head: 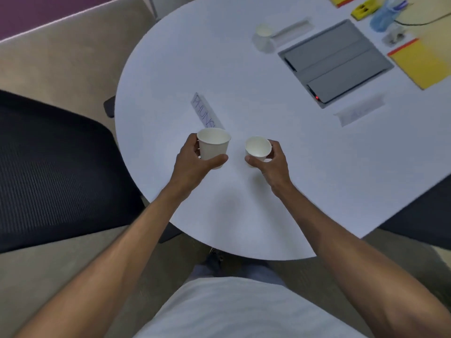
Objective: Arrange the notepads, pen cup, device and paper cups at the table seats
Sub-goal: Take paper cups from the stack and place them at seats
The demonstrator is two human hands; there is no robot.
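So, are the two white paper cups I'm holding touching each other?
Apart. The head view shows white table between the left white paper cup and the right white paper cup.

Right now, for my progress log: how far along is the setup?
Done: a white paper cup stands by the far folded card; yellow notepad and blue pen cup are out. In hand: left hand grips a second cup, right hand a third cup. Left: placing both at seats.
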